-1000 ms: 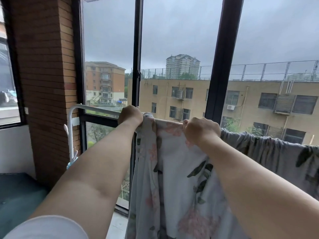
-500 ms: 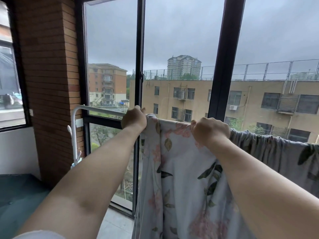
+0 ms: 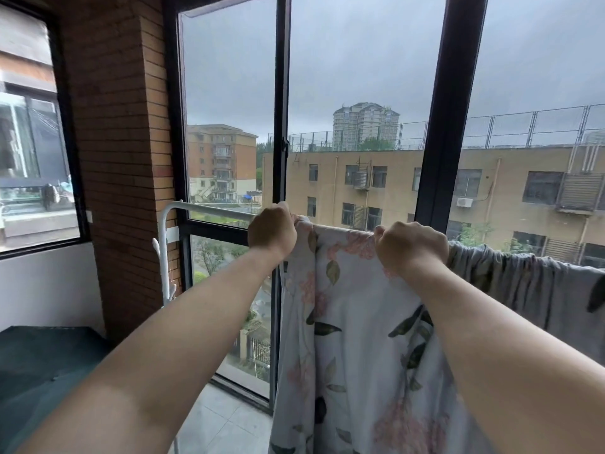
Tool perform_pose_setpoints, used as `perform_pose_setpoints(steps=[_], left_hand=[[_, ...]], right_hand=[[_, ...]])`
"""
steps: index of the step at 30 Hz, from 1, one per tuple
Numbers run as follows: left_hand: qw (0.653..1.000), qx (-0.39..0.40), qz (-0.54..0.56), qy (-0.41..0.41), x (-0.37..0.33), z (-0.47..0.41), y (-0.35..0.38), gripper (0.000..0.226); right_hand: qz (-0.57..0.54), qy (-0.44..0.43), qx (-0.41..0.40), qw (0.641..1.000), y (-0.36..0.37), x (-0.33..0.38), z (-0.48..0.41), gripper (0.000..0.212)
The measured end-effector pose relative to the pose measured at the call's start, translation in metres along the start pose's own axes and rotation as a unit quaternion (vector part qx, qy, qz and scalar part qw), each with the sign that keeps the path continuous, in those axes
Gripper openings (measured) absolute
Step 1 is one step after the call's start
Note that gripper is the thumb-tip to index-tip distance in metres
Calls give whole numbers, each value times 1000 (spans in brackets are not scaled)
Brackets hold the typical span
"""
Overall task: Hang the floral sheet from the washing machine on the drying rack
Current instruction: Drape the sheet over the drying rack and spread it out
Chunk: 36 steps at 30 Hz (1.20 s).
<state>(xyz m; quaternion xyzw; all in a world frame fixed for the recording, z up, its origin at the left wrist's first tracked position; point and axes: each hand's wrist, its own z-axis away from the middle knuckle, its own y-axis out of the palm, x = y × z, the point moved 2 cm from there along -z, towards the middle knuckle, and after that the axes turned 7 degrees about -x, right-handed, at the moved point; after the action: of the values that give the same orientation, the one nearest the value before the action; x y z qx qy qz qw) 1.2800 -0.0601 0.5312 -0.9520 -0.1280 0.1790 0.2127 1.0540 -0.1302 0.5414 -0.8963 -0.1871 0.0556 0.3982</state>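
Big window (image 3: 281, 126) behind, w/ the drying rack (image 3: 209, 208) rail running across in front of it. Floral sheet (image 3: 353, 322) is over the rail, hanging down twd the floor. To the R, more cloth (image 3: 523, 283) sits bunched on the rail; same sheet or not, can't tell. Vs 1 s ago, the hands are a bit further apart and the strip btwn them lies flatter on the rail, less gathered on the L side. Left hand (image 3: 271, 229) clamps the sheet's edge at the rail, fingers curled round it. Right hand (image 3: 411, 245) fists the top fold. Reads as the spreading stage, hang mostly done. Bare rail beyond the L hand leaves room to pull further.
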Motion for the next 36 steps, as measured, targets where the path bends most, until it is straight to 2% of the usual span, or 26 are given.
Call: perform_pose_setpoints(steps=[3, 6, 10, 12, 15, 19, 22, 25, 31, 36], left_hand=[[999, 29, 23, -14, -2, 1, 6, 28], [994, 69, 62, -66, -8, 4, 13, 39], [976, 89, 140, -140, -7, -1, 16, 20], [970, 97, 160, -157, -3, -4, 17, 17], [968, 102, 171, -154, 2, -6, 18, 18], [974, 98, 177, -105, 5, -2, 18, 25], [975, 107, 180, -77, 13, -3, 19, 24], [976, 125, 168, -60, 29, -8, 25, 21], [980, 82, 167, -72, 56, -23, 23, 20], [992, 41, 105, -62, 77, -45, 26, 20]], right_hand=[[2, 6, 7, 1000, 0, -1, -1, 51], [9, 6, 7, 1000, 3, -1, -2, 53], [-5, 21, 13, 1000, 2, 5, -3, 46], [-4, 28, 25, 999, -1, 13, -4, 35], [33, -10, 28, 999, -5, 41, -11, 20], [-38, -78, 17, 996, 4, 101, -24, 27], [-86, -80, 24, 993, 20, 127, -24, 40], [-49, -71, 8, 996, 35, 130, -23, 59], [-35, -73, 13, 997, 36, 122, -31, 42], [-25, -81, 16, 996, 41, 124, -34, 41]])
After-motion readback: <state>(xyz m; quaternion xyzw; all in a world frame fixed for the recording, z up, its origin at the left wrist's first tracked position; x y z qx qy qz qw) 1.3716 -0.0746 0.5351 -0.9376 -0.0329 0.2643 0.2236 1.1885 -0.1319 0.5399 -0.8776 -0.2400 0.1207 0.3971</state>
